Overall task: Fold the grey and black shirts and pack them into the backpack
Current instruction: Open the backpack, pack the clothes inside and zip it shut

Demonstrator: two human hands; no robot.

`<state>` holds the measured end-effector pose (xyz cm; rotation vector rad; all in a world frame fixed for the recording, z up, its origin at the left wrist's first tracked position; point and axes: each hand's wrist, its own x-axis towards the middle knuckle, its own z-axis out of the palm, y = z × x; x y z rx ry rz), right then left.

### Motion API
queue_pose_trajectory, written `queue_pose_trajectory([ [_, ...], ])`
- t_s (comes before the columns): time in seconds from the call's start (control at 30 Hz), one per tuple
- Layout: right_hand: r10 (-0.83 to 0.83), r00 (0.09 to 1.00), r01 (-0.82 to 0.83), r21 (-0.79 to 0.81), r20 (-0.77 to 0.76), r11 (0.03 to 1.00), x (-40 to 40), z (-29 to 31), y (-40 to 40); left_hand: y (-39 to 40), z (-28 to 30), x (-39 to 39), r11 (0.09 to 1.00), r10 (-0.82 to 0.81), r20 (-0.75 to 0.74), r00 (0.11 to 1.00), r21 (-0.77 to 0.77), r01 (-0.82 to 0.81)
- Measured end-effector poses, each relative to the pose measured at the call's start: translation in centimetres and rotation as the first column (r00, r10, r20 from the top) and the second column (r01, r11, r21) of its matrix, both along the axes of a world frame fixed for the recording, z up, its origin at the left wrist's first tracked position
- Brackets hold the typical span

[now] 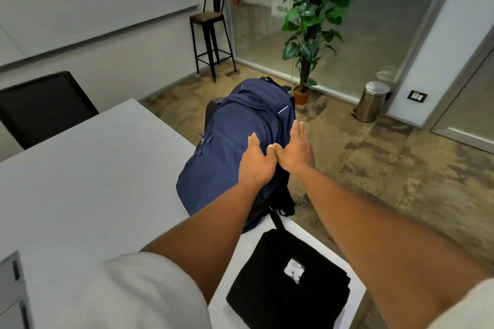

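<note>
Both hands lay on the navy backpack (pixel 235 147), thumbs touching: the left hand (pixel 256 163) pressed flat, the right hand (pixel 295 147) open-fingered along its right edge, neither gripping. The backpack lay at the white table's (pixel 93 168) far right edge. The folded black shirt (pixel 288 283) lay nearer, apart from it.

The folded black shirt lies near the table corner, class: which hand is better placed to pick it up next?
Probably the right hand. The black shirt lies beneath the right forearm on the table, while the left hand rests on the backpack and could steady it.
</note>
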<state>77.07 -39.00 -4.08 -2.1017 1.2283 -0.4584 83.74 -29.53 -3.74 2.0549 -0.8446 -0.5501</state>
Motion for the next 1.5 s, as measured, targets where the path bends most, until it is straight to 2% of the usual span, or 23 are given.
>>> queue_pose_trajectory([
  [0.17,-0.116,0.989,0.09,0.262,0.086,0.961,1.5,-0.2,-3.1,-2.9,0.7,1.3,0.995,0.096,-0.087,0.992,0.02,-0.094],
  [0.27,-0.088,0.967,-0.006,0.368,0.239,0.93,2.6,0.0,-3.3,-4.1,1.5,1.8,0.983,0.18,-0.251,0.951,0.021,-0.181],
  [0.33,0.016,0.974,-0.121,0.459,0.225,0.88,3.3,0.8,-3.1,-4.8,2.5,2.3,0.97,0.244,-0.291,0.925,0.073,-0.233],
  [0.43,0.147,0.979,-0.199,0.484,0.144,0.852,4.1,1.7,-2.6,-4.8,4.4,3.7,0.928,0.359,-0.257,0.897,0.197,-0.316],
  [0.5,0.22,0.966,-0.26,0.514,0.139,0.817,4.7,1.9,-2.0,-4.0,4.9,5.4,0.912,0.398,-0.214,0.892,0.194,-0.361],
  [0.6,0.386,0.895,-0.437,0.605,0.223,0.665,5.6,2.3,-0.6,-1.2,5.4,7.6,0.905,0.4,-0.058,0.915,0.181,-0.384],
  [0.67,0.506,0.835,-0.511,0.651,0.218,0.562,6.2,3.6,-0.1,1.2,5.8,8.4,0.893,0.392,0.071,0.917,0.209,-0.398],
  [0.7,0.547,0.819,-0.518,0.634,0.172,0.575,6.5,4.3,-0.2,2.1,5.9,8.7,0.887,0.392,0.106,0.914,0.22,-0.406],
  [0.73,0.557,0.821,-0.515,0.578,0.122,0.633,7.0,5.2,-0.3,3.2,6.0,9.1,0.881,0.4,0.12,0.908,0.224,-0.418],
  [0.77,0.527,0.847,-0.491,0.476,0.065,0.73,7.6,5.9,-0.6,4.2,6.0,9.5,0.874,0.411,0.125,0.903,0.229,-0.429],
  [0.83,0.385,0.922,-0.37,0.203,-0.041,0.907,9.2,6.8,-1.4,6.4,6.2,10.7,0.854,0.445,0.139,0.885,0.23,-0.466],
  [0.9,0.248,0.966,-0.245,0.051,-0.074,0.968,10.1,7.6,-1.2,8.9,6.3,12.1,0.841,0.465,0.17,0.869,0.221,-0.494],
  [0.93,0.227,0.972,-0.224,0.049,-0.066,0.973,10.4,7.6,-0.9,10.3,6.3,12.7,0.838,0.468,0.19,0.863,0.216,-0.501],
  [1.0,0.291,0.953,-0.286,0.067,-0.08,0.956,10.9,7.4,0.0,13.5,6.6,13.9,0.835,0.463,0.233,0.855,0.211,-0.509],
  [1.13,0.537,0.822,-0.531,0.084,-0.189,0.843,12.3,6.3,3.0,20.1,7.1,15.8,0.843,0.435,0.32,0.842,0.185,-0.506],
  [1.27,0.658,0.731,-0.635,0.174,-0.178,0.753,13.7,4.9,8.0,26.1,7.1,16.3,0.86,0.415,0.338,0.845,0.158,-0.485],
  [1.4,0.627,0.77,-0.613,0.136,-0.116,0.778,14.8,2.1,12.3,32.1,7.0,16.4,0.891,0.386,0.328,0.862,0.109,-0.44],
  [1.5,0.613,0.785,-0.604,0.109,-0.09,0.79,14.4,2.4,15.7,37.1,7.2,16.6,0.924,0.315,0.329,0.89,0.106,-0.367],
])
